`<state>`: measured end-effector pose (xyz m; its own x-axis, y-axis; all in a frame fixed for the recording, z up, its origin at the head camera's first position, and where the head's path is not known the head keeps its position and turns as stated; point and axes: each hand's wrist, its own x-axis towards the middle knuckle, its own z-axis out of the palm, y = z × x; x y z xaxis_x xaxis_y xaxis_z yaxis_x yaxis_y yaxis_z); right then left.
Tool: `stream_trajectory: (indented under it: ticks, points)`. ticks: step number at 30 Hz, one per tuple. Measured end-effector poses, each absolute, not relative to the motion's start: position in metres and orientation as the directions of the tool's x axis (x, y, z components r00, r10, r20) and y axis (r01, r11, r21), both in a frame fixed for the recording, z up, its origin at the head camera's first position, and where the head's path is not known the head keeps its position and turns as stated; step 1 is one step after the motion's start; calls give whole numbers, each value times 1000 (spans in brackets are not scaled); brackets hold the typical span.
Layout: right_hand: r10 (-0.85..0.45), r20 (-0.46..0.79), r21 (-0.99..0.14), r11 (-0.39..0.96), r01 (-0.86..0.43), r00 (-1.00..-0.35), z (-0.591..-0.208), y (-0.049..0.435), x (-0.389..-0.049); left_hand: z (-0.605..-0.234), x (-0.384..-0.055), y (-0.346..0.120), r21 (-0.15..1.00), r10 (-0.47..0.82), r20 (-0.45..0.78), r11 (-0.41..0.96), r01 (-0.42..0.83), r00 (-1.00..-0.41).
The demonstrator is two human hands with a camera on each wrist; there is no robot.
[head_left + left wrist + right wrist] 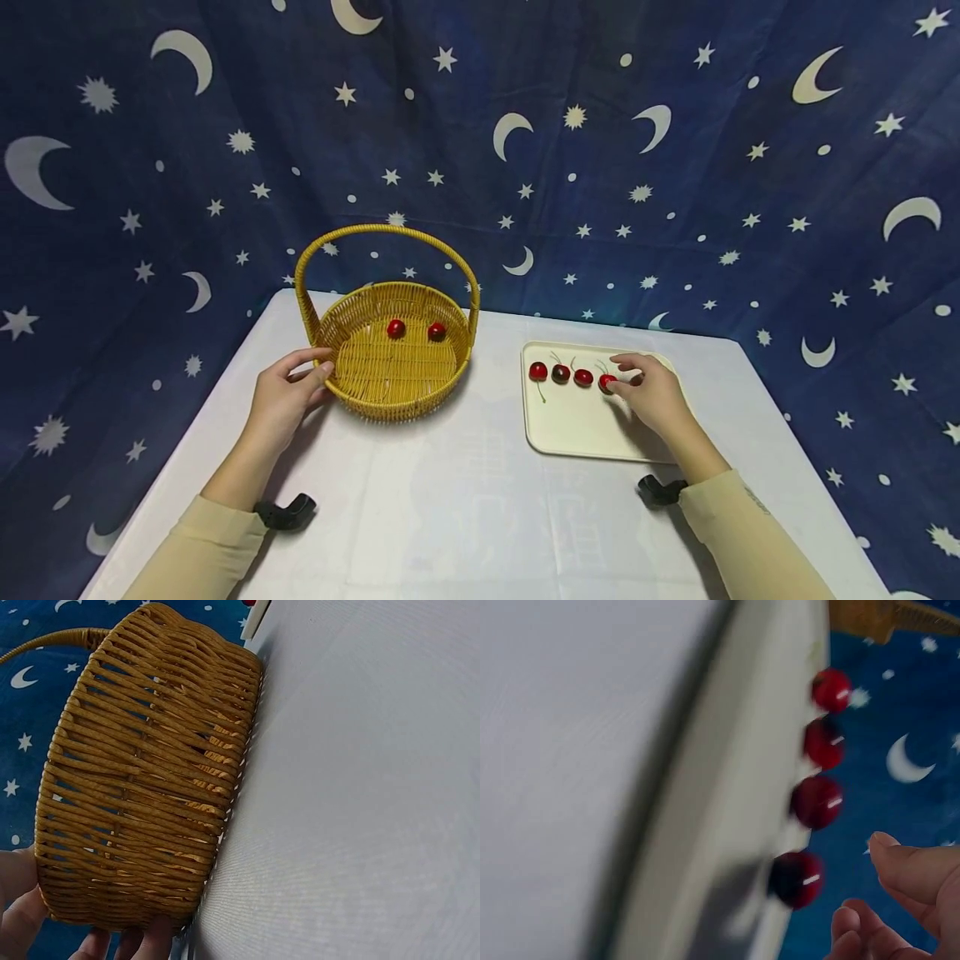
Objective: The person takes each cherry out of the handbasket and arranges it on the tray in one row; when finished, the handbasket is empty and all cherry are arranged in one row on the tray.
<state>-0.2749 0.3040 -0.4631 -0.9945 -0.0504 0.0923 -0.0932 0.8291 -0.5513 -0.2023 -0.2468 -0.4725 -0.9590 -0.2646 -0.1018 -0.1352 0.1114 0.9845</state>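
Observation:
A yellow wicker basket with a tall arched handle stands at the left of the table. My left hand holds its left rim, with the thumb at the rim and fingertips against the woven outer wall. Two red cherries, a left one and a right one, lie inside. Several cherries form a row on the cream tray, some with visible stems. Over the tray, my right hand reaches to the rightmost cherry; the right wrist view shows thumb and fingers spread beside it, holding nothing.
A white cloth covers the table. Behind and at the sides hangs a dark blue curtain with moons and stars. A black strap mount sits on each wrist, the left and the right.

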Motion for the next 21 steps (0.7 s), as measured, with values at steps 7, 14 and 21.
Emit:
stream_trajectory:
  ticks: [7,14,21]
  points:
    - [-142,183,-601,767,-225,-973,-433,271,-250,-475,-204,-247,983,-264,-98,124,-134,-960]
    - [-307,228,-675,634,-377,-924,-424,210,-229,-476,-204,-248,982,-265,-101,130,-139,-959]
    - [-428,205,-712,552,-434,-880,-421,145,-224,-476,-204,-247,984,-263,-89,128,-126,-961]
